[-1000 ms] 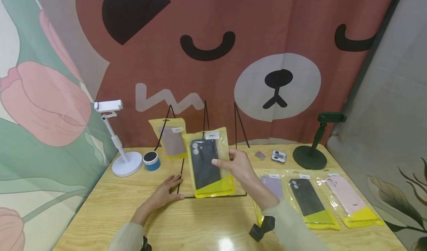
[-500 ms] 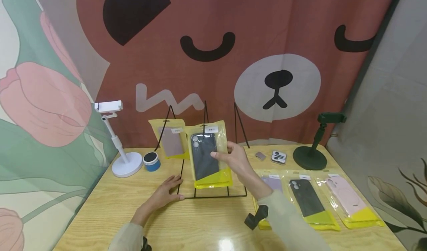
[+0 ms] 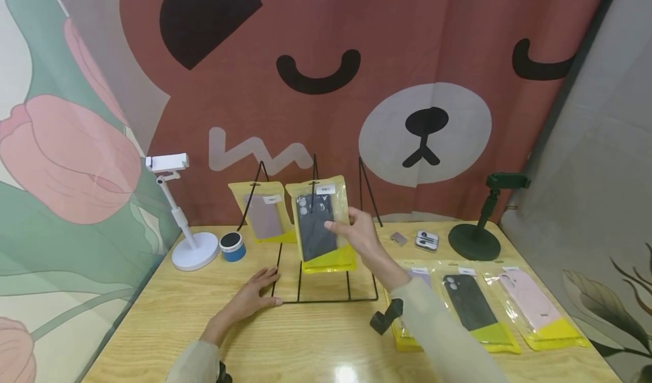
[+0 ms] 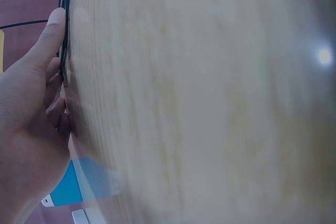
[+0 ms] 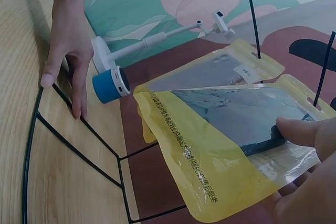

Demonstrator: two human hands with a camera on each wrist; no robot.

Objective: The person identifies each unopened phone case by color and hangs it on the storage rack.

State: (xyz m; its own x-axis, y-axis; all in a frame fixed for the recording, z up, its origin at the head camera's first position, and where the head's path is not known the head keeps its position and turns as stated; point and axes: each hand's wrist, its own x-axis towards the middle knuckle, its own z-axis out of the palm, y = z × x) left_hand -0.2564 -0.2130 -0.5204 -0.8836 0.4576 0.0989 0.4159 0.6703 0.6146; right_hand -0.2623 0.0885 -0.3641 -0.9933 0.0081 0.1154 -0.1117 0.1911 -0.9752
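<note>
My right hand [image 3: 360,233] pinches a yellow-edged clear pouch with a dark phone case [image 3: 317,230] by its right side, thumb in front. The pouch's top slot is on the middle prong of a black wire display rack [image 3: 331,301], and the prong's end shows in front of the pouch. A similar pouch with a light purple phone case [image 3: 264,216] hangs on the left prong. My left hand [image 3: 254,289] rests on the rack's front left base corner, its thumb [image 4: 52,30] at the front wire and fingertips at the side wire.
Several pouched phone cases [image 3: 470,301] lie on the table at right, partly under my right forearm. A white phone stand [image 3: 194,251] and blue speaker [image 3: 232,247] stand left. A dark green stand [image 3: 475,241], earphone box [image 3: 427,241] and small metallic piece [image 3: 399,238] sit back right.
My right hand has raised the dark phone case's pouch and moved it back, onto the rack's middle prong. More of the rack's base shows below it. My left hand has stayed at the corner.
</note>
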